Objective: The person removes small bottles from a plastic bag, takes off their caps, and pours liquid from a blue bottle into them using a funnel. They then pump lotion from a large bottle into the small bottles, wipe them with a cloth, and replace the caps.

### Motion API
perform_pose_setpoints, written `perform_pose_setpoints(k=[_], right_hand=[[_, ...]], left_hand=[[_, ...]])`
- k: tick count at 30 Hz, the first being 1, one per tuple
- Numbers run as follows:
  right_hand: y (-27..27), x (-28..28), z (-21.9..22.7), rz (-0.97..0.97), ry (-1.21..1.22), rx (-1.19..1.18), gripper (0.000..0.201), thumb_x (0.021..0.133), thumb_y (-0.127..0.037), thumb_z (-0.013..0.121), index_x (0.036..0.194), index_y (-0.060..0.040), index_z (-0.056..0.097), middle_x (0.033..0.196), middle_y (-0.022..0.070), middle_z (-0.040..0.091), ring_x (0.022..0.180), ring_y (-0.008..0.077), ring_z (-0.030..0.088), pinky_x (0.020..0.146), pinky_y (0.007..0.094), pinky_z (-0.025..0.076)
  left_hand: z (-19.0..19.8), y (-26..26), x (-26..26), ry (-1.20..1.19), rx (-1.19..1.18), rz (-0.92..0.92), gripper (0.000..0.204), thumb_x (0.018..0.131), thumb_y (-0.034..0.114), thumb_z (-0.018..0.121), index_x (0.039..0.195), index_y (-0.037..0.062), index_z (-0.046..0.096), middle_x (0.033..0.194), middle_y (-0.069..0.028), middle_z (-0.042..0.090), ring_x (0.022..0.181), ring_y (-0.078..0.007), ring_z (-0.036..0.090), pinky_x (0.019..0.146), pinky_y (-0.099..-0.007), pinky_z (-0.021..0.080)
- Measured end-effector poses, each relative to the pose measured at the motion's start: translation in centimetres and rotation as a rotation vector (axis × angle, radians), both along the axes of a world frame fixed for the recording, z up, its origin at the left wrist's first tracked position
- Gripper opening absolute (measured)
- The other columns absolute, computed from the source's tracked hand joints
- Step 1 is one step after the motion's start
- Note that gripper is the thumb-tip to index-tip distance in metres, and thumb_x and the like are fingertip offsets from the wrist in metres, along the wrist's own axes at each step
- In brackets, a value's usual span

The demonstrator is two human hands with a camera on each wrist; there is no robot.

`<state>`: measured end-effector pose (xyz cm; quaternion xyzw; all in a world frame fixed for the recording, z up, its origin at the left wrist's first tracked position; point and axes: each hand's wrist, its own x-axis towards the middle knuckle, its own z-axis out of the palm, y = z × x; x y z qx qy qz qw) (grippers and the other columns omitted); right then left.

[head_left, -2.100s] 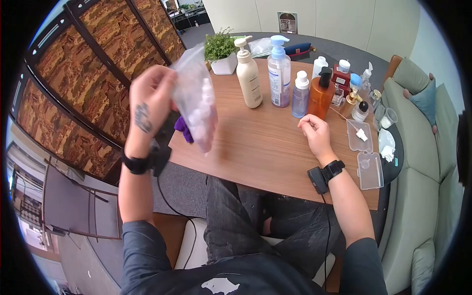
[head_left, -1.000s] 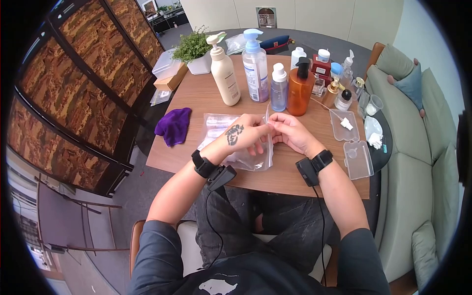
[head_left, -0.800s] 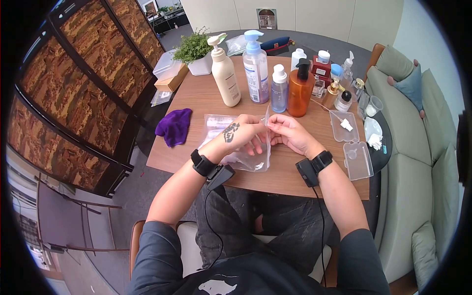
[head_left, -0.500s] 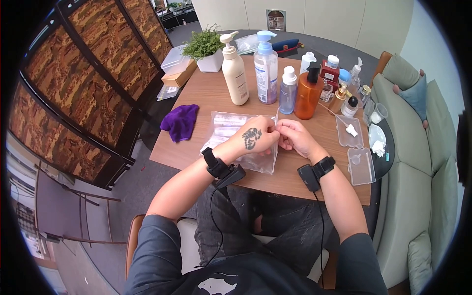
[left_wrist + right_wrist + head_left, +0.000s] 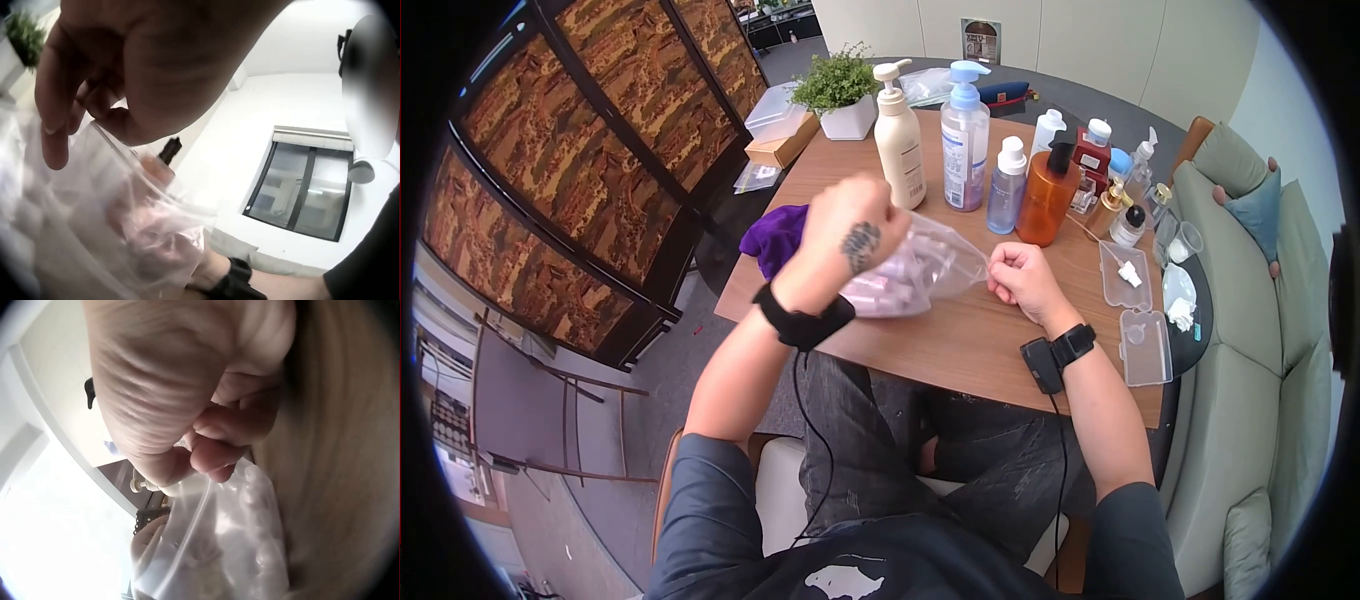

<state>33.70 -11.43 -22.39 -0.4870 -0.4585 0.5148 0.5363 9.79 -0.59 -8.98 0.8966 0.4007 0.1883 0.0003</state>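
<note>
A clear zip bag [image 5: 940,262] with pale pink and white rolls inside is stretched between both hands, raised at its left side above the wooden table. My left hand [image 5: 852,232] pinches the bag's upper edge; in the left wrist view thumb and finger of the left hand [image 5: 125,81] grip the film near the zip strip. My right hand [image 5: 1028,282] pinches the bag's right corner low over the table. Close up in the right wrist view, the fingertips of the right hand [image 5: 206,440] hold the bag [image 5: 250,531] beside its zip line.
Behind the hands stand a cream pump bottle [image 5: 899,145], a blue-capped pump bottle [image 5: 965,150] and an amber bottle [image 5: 1047,200]. A purple cloth [image 5: 774,240] lies left, a potted plant [image 5: 847,115] at the back left. An open clear case [image 5: 1145,347] sits right.
My left hand has risen and moved left, lifting that side of the bag off the table and stretching it. The right hand still pinches its corner. The head view has shifted.
</note>
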Motion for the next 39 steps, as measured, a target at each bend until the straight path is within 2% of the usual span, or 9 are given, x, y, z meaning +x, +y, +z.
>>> perform_pose_setpoints(k=[3, 7, 18, 25, 27, 35, 36, 37, 39], right_hand=[[0.3, -0.3, -0.1, -0.049, 0.024, 0.062, 0.014, 0.096, -0.006, 0.063, 0.082, -0.0063, 0.063, 0.072, 0.0024, 0.067, 0.054, 0.0036, 0.053, 0.048, 0.0187, 0.038], [0.4, 0.3, -0.8, -0.070, 0.084, 0.138, 0.015, 0.096, -0.006, 0.064, 0.081, -0.0061, 0.062, 0.072, 0.0021, 0.066, 0.054, 0.0034, 0.052, 0.047, 0.0203, 0.035], [0.7, -0.3, -1.3, -0.314, -0.249, 0.311, 0.030, 0.091, 0.001, 0.071, 0.074, -0.0086, 0.048, 0.068, -0.0097, 0.045, 0.062, -0.0006, 0.040, 0.055, 0.0202, 0.031], [1.0, 0.0, -1.7, -0.342, -0.418, 0.332, 0.014, 0.087, -0.001, 0.075, 0.082, -0.0047, 0.062, 0.069, -0.0057, 0.045, 0.064, 0.0040, 0.042, 0.059, 0.0223, 0.036], [1.2, -0.2, -1.8, -0.319, -0.487, 0.384, 0.007, 0.086, -0.003, 0.076, 0.086, -0.0040, 0.069, 0.071, -0.0036, 0.047, 0.066, 0.0061, 0.045, 0.061, 0.0232, 0.040], [0.2, -1.0, 0.1, -0.238, -0.488, 0.200, 0.011, 0.086, -0.007, 0.079, 0.096, -0.0040, 0.075, 0.090, 0.0028, 0.073, 0.082, 0.0091, 0.069, 0.068, 0.0254, 0.052], [0.5, -0.8, -0.5, -0.231, -0.482, 0.215, 0.011, 0.086, -0.007, 0.079, 0.097, -0.0040, 0.075, 0.091, 0.0030, 0.074, 0.081, 0.0093, 0.069, 0.068, 0.0257, 0.053], [0.7, -0.7, -0.7, -0.225, -0.474, 0.230, 0.012, 0.086, -0.007, 0.079, 0.097, -0.0040, 0.075, 0.092, 0.0032, 0.075, 0.080, 0.0096, 0.069, 0.068, 0.0260, 0.053], [0.6, -0.6, -0.9, -0.207, -0.520, 0.227, 0.011, 0.087, -0.007, 0.078, 0.097, -0.0040, 0.075, 0.092, 0.0036, 0.075, 0.079, 0.0101, 0.069, 0.069, 0.0265, 0.054]], left_hand=[[2.1, -1.5, -0.9, -0.060, 0.061, -0.120, 0.026, 0.087, 0.022, 0.068, 0.081, -0.0035, 0.071, 0.084, -0.0217, 0.072, 0.079, -0.0388, 0.074, 0.073, -0.0470, 0.059], [1.9, -0.3, -2.1, -0.512, -0.555, -0.185, 0.027, 0.098, 0.020, 0.064, 0.088, -0.0056, 0.067, 0.077, -0.0089, 0.070, 0.061, -0.0128, 0.070, 0.054, -0.0287, 0.053], [-5.8, 4.8, -8.1, -0.173, -0.851, 0.277, 0.031, 0.101, 0.027, 0.066, 0.095, -0.0028, 0.072, 0.076, -0.0061, 0.069, 0.061, -0.0121, 0.067, 0.053, -0.0272, 0.050], [-9.7, 7.7, -9.2, -0.346, -0.434, -0.008, 0.030, 0.102, 0.022, 0.062, 0.084, -0.0013, 0.067, 0.072, -0.0068, 0.067, 0.061, -0.0158, 0.061, 0.059, -0.0346, 0.049], [-3.6, 4.3, -7.4, -0.422, -0.631, 0.177, 0.028, 0.105, 0.020, 0.057, 0.091, -0.0030, 0.060, 0.073, -0.0130, 0.064, 0.066, -0.0208, 0.063, 0.063, -0.0383, 0.050], [0.6, 3.4, -5.5, -0.322, -0.004, -0.149, 0.026, 0.106, 0.022, 0.059, 0.097, -0.0020, 0.056, 0.080, -0.0237, 0.060, 0.070, -0.0420, 0.059, 0.067, -0.0448, 0.048], [1.3, 3.3, -5.3, -0.372, -0.100, -0.101, 0.025, 0.106, 0.021, 0.059, 0.097, -0.0015, 0.057, 0.078, -0.0232, 0.060, 0.071, -0.0408, 0.059, 0.068, -0.0444, 0.049], [2.1, 3.3, -5.5, -0.375, -0.090, -0.067, 0.023, 0.108, 0.018, 0.057, 0.095, -0.0011, 0.058, 0.073, -0.0092, 0.057, 0.066, -0.0162, 0.054, 0.064, -0.0354, 0.047], [1.2, 4.1, -5.5, -0.432, -0.007, -0.177, 0.025, 0.108, 0.018, 0.057, 0.092, -0.0006, 0.058, 0.070, -0.0058, 0.055, 0.064, -0.0119, 0.051, 0.058, -0.0326, 0.044]])
